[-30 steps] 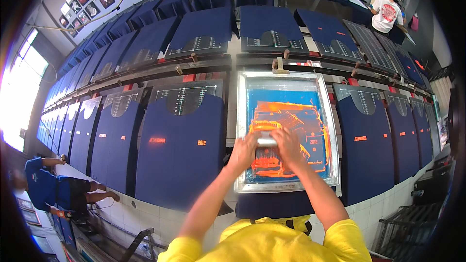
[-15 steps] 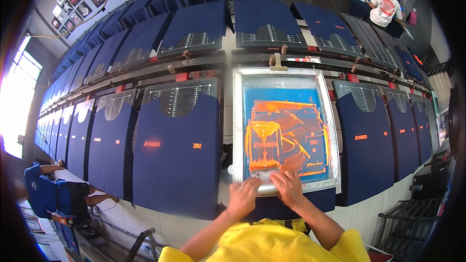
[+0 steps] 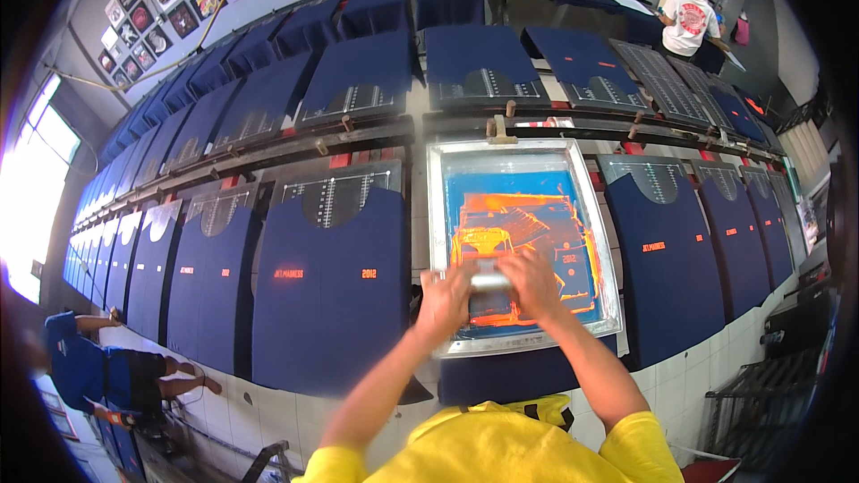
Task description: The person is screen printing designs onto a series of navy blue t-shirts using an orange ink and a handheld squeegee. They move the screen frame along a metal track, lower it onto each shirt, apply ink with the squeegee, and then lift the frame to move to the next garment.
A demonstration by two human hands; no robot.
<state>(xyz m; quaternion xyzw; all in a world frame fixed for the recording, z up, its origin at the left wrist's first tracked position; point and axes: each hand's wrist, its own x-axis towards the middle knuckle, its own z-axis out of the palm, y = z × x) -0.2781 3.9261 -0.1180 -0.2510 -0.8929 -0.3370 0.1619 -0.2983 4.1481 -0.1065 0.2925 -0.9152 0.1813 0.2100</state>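
Observation:
My left hand (image 3: 445, 297) and my right hand (image 3: 530, 279) are both closed around the ends of a small squeegee (image 3: 489, 278), blurred by motion. It presses down on the blue mesh of a silver-framed printing screen (image 3: 438, 215), over the left part of the stencil. Bright orange ink (image 3: 523, 202) is smeared in streaks across the mesh, with a thick patch just beyond the squeegee. Under the screen lies a navy T-shirt (image 3: 519, 377), of which only the near end shows. My fingers hide most of the squeegee's handle and blade edge.
Navy shirts on boards stand in rows; a printed one (image 3: 331, 304) lies left of the screen, another (image 3: 667, 277) right. A dark rail (image 3: 376, 140) runs behind. One person (image 3: 85, 362) stands at lower left, another (image 3: 689, 22) at far right. A black rack (image 3: 761, 402) stands lower right.
Both hands have pushed the squeegee away from me, from the screen's near edge toward its middle. The view has shifted slightly.

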